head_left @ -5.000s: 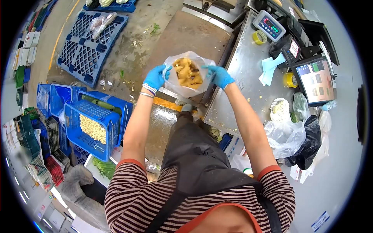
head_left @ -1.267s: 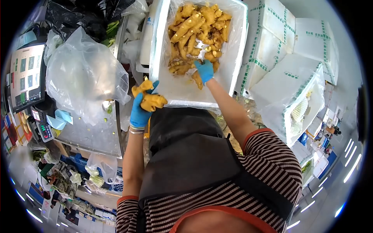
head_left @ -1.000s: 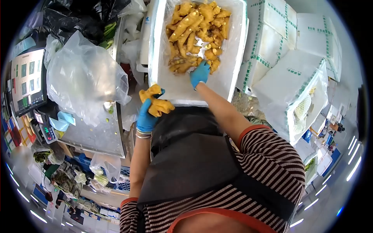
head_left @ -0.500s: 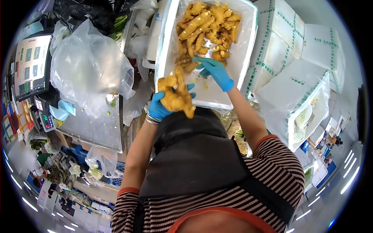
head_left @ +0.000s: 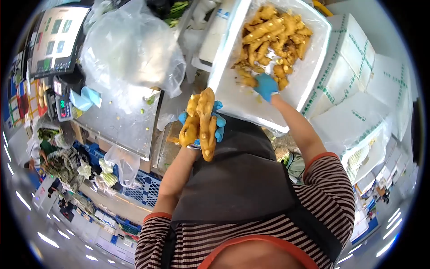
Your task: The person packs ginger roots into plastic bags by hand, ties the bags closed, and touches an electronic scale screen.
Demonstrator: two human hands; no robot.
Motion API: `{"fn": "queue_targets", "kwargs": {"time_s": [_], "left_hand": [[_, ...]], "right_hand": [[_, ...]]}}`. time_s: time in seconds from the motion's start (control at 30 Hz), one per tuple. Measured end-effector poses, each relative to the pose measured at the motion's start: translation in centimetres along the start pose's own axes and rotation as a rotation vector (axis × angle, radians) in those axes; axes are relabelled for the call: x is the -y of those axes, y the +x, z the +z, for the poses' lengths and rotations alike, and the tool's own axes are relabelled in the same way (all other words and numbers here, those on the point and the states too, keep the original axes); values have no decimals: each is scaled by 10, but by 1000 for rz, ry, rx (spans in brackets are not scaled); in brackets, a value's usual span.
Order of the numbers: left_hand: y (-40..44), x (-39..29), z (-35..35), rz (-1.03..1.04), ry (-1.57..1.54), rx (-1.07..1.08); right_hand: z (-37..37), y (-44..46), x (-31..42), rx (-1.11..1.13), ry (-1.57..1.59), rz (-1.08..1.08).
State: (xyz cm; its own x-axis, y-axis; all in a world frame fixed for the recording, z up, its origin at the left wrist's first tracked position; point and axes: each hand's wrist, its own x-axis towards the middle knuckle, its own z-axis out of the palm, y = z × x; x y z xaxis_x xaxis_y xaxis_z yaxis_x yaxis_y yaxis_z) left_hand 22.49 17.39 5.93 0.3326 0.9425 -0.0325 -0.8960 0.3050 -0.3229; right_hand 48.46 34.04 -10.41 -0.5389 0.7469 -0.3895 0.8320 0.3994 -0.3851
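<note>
In my left hand (head_left: 219, 127), gloved in blue, is a bundle of knobbly ginger (head_left: 205, 119), held palm up in front of the apron. The blue fingers curl round its right side and cover part of it. My right hand (head_left: 267, 86), also in a blue glove, is down inside a white foam box (head_left: 239, 105) lined with clear plastic. It touches the near edge of a heap of ginger (head_left: 273, 38). The back of that glove faces me, and its fingertips are hidden, so I cannot tell whether they grip a piece.
Left of the box stands a metal-topped counter (head_left: 123, 121) with a large clear plastic bag (head_left: 134, 49), a screen (head_left: 58, 38) and a scale display (head_left: 63, 108). White foam boxes (head_left: 345, 58) with green tape are stacked at right. A blue crate (head_left: 145, 188) sits below the counter.
My left hand has turned the ginger more upright and holds it slightly lower in front of me. My right hand has bunched up over the heap's near edge. The view has shifted left.
</note>
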Motion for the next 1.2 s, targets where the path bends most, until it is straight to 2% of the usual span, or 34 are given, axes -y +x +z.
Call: {"fn": "queue_targets", "kwargs": {"time_s": [0.07, 0.1, 0.13, 0.2, 0.3, 0.37, 0.4, 0.43, 0.47, 0.53, 0.7, 0.77, 0.8, 0.87, 0.93, 0.97, 1.0, 1.07, 1.17, 1.2], "left_hand": [[-7, -4, -5, 27, -49, 80], [-14, -8, -5, 40, -75, 124], [-21, -12, 5, 43, 39, 71], [-35, -17, 10, 57, 58, 71], [-60, -28, 18, 78, 25, 130], [-83, -36, 20, 99, 42, 152], [-93, -42, 17, 89, -4, 248], [-102, -49, 13, 78, -46, 347], [-113, -55, 9, 68, -88, 445], [-145, -62, 10, 94, -133, 489], [-236, -84, 16, 231, -114, 621], [-285, -93, 17, 355, 46, 519], [-312, -91, 27, 476, 143, 357], [-366, -88, 48, 645, 370, -29], [-405, -89, 90, 880, 731, -378], [-436, -92, 82, 911, 894, -543], [-455, -94, 91, 915, 973, -570], [-480, -94, 100, 1011, 1242, -768], [-512, -91, 95, 1216, 1763, -1103], [-522, -91, 95, 1225, 1840, -1152]], "right_hand": [[-2, -13, -26, 222, 135, 174], [-9, -22, -33, 294, 464, 345], [-20, -32, -36, 368, 788, 514], [-43, -54, -29, 322, 1095, 537], [-76, -70, 8, 234, 1144, 592], [-49, -68, -4, -48, 747, 513], [-46, -67, 1, -217, 531, 438], [-46, -62, 4, -165, 766, 530], [-50, -59, 23, -155, 918, 491], [-70, -61, 84, -111, 1219, 414], [-87, -70, 273, 337, 1500, 27], [-74, -67, 341, 615, 1481, -89], [-67, -67, 379, 717, 1486, -60], [-45, -57, 453, 857, 1282, -68], [-9, -46, 514, 822, 1195, -7], [8, -38, 536, 801, 1150, 21], [30, -25, 548, 804, 1128, 46], [89, 2, 560, 801, 1091, 92], [145, 28, 579, 645, 722, 74], [161, 30, 582, 541, 632, 42]]}}
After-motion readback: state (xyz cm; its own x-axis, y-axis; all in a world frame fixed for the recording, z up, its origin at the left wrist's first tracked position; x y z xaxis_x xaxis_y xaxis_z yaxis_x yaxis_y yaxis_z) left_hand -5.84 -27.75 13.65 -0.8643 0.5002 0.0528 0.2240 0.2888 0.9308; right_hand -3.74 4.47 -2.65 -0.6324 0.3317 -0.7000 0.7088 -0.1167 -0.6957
